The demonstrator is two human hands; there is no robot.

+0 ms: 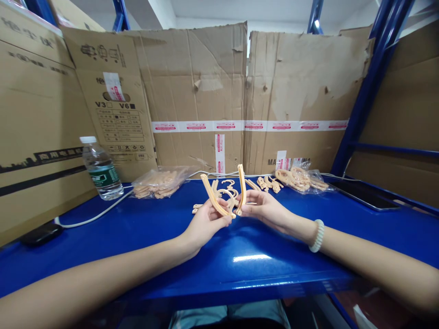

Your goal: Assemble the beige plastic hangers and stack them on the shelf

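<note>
My left hand [206, 225] is closed on a tan plastic hanger arm [211, 194], a curved bar slanting up to the left. A tan hook-shaped curve [233, 195] shows just behind its lower end; whether it is joined to the bar I cannot tell. In my right hand [265, 209] is a second hanger arm [241, 185], pinched near its lower end and standing almost upright. The lower ends of the two bars are close together above the blue table. Behind the hands lie loose tan hooks [229, 183] and more bars [253, 184], partly hidden by my fingers.
Clear bags of tan parts lie at the left [159, 183] and right [295, 178]. A water bottle [102, 171], a white cable [92, 215] and a black object [41, 234] are left. A dark tablet-like device [365, 194] lies right. Cardboard [192, 100] walls the blue table [164, 269].
</note>
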